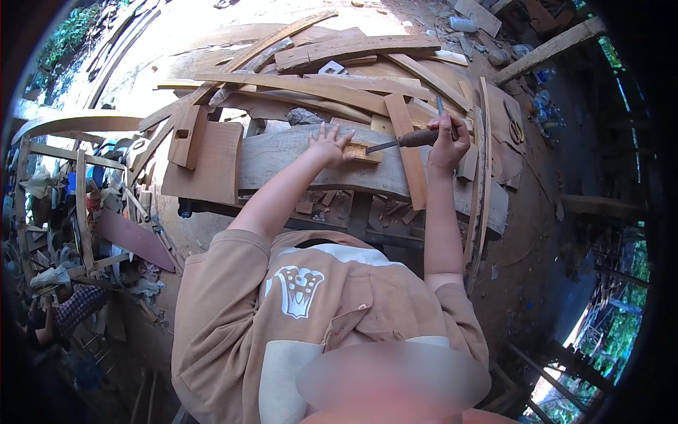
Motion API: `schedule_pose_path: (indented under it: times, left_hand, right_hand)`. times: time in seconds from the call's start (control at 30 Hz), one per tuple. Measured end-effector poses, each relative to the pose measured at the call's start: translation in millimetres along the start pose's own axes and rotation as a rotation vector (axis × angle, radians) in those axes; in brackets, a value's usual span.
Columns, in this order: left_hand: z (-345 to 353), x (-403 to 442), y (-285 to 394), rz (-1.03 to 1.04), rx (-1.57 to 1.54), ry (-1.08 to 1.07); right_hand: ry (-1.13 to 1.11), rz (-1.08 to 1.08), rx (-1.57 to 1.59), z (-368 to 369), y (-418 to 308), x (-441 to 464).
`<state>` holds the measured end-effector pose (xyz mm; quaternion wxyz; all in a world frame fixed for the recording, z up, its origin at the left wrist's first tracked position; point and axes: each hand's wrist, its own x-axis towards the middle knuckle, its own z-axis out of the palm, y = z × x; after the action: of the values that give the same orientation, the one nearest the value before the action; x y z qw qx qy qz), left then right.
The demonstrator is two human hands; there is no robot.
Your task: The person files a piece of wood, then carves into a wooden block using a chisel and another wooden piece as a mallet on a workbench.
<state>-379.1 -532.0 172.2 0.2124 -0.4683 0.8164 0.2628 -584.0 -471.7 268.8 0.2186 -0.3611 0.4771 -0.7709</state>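
A small pale wooden block (pixel 371 157) with a rough, chipped recess lies on a thick grey plank (pixel 282 166). My left hand (pixel 328 147) rests on that plank at the block's left end. Its fingers are spread, and the thumb side touches the block. In my right hand (pixel 450 140) is a chisel (pixel 417 138), gripped by its dark wooden handle. The blade points left, its tip at the recess. A thin bluish rod (pixel 439 104) sticks up beside the right fingers; its lower end is hidden. A reddish-brown board (pixel 406 152) lies across the plank beneath the handle.
Long wooden strips and boards (pixel 357 53) are heaped behind the plank. A mortised wood piece (pixel 187 138) sits on a flat brown board (pixel 205 173) at left. Yellow-handled scissors (pixel 516 131) lie on the right. Another person (pixel 70 311) is at lower left.
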Motion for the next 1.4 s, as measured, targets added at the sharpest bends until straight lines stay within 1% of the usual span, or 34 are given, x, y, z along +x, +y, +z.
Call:
schedule_pose_path:
  times: [0.3, 0.37, 0.53, 0.63, 0.73, 0.77, 0.8, 0.9, 0.93, 0.97, 1.0, 1.07, 1.1, 1.13, 1.2, 1.23, 1.27, 1.3, 1.33, 1.37, 1.4]
  left_hand:
    - [-0.2, -0.2, 0.2, 0.003, -0.005, 0.002]
    - [-0.5, 0.3, 0.5, 0.003, -0.003, 0.002]
    - [-1.1, 1.4, 0.7, -0.006, 0.012, -0.018]
    - [-3.0, -1.4, 1.8, -0.004, 0.011, -0.005]
    - [-1.2, -0.8, 1.2, -0.006, 0.012, 0.008]
    - [-0.1, -1.2, 0.7, -0.001, 0.019, 0.013]
    - [0.8, -2.2, 0.8, -0.006, 0.018, 0.021]
    - [0.2, -3.3, 4.3, -0.005, 0.032, 0.043]
    - [0.6, -2.4, 2.6, -0.012, 0.052, 0.036]
    - [4.5, 4.3, -1.6, 0.012, -0.018, 0.053]
    - [-2.6, 2.3, 2.4, 0.021, -0.008, 0.067]
    - [-14.9, -0.7, 9.6, 0.012, 0.043, 0.002]
    - [-21.5, -2.2, 11.2, 0.150, -0.181, 0.079]
    - [-37.4, -15.7, 23.5, 0.281, -0.295, 0.214]
    - [-61.3, -16.3, 38.0, 0.647, -0.747, 0.217]
    - [-75.7, -23.4, 50.9, 0.751, -0.830, 0.203]
    - [-91.5, -32.7, 63.3, 0.855, -0.912, 0.188]
    - [-104.7, -41.0, 71.2, 0.910, -0.869, 0.254]
    - [-112.4, -47.2, 80.4, 1.005, -0.953, 0.278]
    - [-120.3, -51.0, 84.5, 1.008, -0.934, 0.241]
    - [-126.1, -51.5, 88.0, 1.011, -0.916, 0.207]
  right_hand:
    - [-0.048, 0.011, -0.070, 11.3, -2.6, 3.3]
    - [-0.092, -0.023, -0.101, 16.1, -5.1, 1.6]
    - [-0.152, -0.028, -0.115, 25.0, -12.6, -8.0]
    - [-0.236, -0.056, -0.217, 27.4, -17.5, -12.5]
    - [-0.230, -0.072, -0.221, 30.2, -13.5, -14.1]
    - [-0.227, -0.155, -0.320, 25.4, -1.7, -11.4]
    - [-0.221, -0.168, -0.320, 26.6, -5.2, -12.1]
    - [-0.266, -0.137, -0.346, 36.6, -13.6, -17.9]
    - [-0.286, -0.092, -0.363, 40.5, -22.8, -20.2]
    - [-0.291, -0.084, -0.372, 40.0, -20.1, -20.9]
    - [-0.296, -0.076, -0.379, 41.5, -20.1, -21.0]
    - [-0.297, -0.121, -0.439, 43.1, -22.3, -19.2]
    - [-0.312, -0.140, -0.503, 40.7, -25.1, -22.1]
    - [-0.303, -0.138, -0.506, 39.1, -30.0, -21.8]
    - [-0.461, -0.280, -0.631, 39.1, -43.3, -17.3]
    - [-0.511, -0.308, -0.713, 35.2, -48.4, -15.6]
    - [-0.501, -0.303, -0.715, 30.3, -52.0, -12.7]
    - [-0.452, -0.301, -0.634, 24.1, -55.4, -8.3]
    - [-0.403, -0.301, -0.554, 15.6, -58.0, -2.6]
    - [-0.313, -0.249, -0.500, -0.2, -52.7, 5.1]
    - [-0.304, -0.254, -0.505, -16.1, -49.7, 11.1]
